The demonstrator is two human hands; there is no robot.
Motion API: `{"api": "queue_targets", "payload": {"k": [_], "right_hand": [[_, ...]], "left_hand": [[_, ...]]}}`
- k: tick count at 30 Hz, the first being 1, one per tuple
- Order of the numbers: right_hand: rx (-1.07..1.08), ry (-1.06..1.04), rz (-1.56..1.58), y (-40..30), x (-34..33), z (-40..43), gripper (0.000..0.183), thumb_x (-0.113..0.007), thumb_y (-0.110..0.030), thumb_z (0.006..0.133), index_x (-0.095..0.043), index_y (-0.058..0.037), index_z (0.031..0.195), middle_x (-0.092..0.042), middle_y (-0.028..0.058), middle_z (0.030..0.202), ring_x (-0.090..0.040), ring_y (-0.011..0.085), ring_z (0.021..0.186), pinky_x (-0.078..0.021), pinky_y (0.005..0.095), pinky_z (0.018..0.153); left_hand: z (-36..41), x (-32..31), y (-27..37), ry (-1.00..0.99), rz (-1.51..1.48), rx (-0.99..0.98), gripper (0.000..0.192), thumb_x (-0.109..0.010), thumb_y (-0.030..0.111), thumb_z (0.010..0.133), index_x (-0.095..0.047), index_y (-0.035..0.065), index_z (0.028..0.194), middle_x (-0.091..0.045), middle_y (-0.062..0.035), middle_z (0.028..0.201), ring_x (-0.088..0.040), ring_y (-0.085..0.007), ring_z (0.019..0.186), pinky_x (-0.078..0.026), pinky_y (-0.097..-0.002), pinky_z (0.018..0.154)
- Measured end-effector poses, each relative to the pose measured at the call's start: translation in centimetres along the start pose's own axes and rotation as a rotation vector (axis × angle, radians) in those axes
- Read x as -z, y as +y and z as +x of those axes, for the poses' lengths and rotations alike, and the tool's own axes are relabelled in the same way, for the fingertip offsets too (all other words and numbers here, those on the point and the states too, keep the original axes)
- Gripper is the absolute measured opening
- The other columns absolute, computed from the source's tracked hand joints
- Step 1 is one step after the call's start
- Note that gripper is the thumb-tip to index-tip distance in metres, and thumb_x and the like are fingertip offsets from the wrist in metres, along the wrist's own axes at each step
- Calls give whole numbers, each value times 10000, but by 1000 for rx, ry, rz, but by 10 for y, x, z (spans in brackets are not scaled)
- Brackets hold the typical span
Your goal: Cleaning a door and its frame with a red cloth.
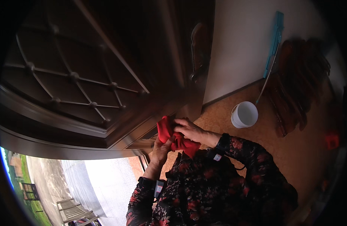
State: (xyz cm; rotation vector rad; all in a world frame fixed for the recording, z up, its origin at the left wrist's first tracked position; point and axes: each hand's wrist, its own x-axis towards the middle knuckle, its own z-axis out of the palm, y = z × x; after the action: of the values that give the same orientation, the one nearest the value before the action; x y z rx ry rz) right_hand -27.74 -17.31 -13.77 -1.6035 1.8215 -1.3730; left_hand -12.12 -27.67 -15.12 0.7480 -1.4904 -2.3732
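A bunched red cloth (177,138) is held between my two hands, in front of my chest. My left hand (162,149) grips its lower left part, with the thumb over the fabric. My right hand (190,130) is on the cloth's upper right side, fingers curled; part of the cloth is hidden behind the hands. Just beyond them stands a dark door (150,107) with crossed metal bars on its panel. The door's handle (194,75) is above and to the right of my hands, not touched by them.
A white bucket (246,114) stands on the brownish floor (218,118) to the right. A blue flat mop (275,45) leans against the white wall, near dark carved wooden furniture (294,84). At lower left, a slatted bench (74,210) stands outside on bright paving.
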Motion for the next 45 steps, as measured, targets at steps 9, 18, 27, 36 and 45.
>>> {"api": "queue_targets", "payload": {"k": [9,18,27,36,45], "right_hand": [[-899,76,744,57,43,-73,180,-516,-234,899,-585,-111,1011,-636,1,850,-594,87,761,-474,257,672],[-915,227,814,87,53,-146,140,-513,-171,914,-574,-83,1005,-632,38,840,-599,114,702,-489,248,619],[-961,263,902,109,54,-174,117,-543,-136,888,-575,-69,978,-616,42,782,-580,112,648,-478,248,555],[-955,163,751,96,53,-114,76,-537,-139,893,-588,-110,942,-630,5,797,-578,82,678,-441,234,560],[523,528,-704,-76,163,47,169,-645,-163,795,-584,-122,948,-551,18,957,-505,219,953,-404,368,832]], "left_hand": [[18,-82,240,600,1289,-1726,489,-734,203,660,-599,86,1115,-493,-162,1209,-466,-371,1165,-366,-470,966],[118,-56,70,-247,1211,-331,479,-477,205,856,-452,137,1329,-425,-135,1336,-411,-332,1250,-376,-438,1005],[91,-104,221,158,2059,-1334,608,-537,32,747,-453,153,1338,-362,-197,1385,-356,-429,1276,-393,-484,1005],[140,-67,145,-18,2146,-1442,395,-589,209,746,-566,142,1134,-401,-100,1366,-371,-312,1269,-343,-521,980],[148,-56,111,-278,2154,-830,514,-431,128,907,-334,189,1409,-283,-161,1454,-317,-365,1324,-278,-454,1087]]}}
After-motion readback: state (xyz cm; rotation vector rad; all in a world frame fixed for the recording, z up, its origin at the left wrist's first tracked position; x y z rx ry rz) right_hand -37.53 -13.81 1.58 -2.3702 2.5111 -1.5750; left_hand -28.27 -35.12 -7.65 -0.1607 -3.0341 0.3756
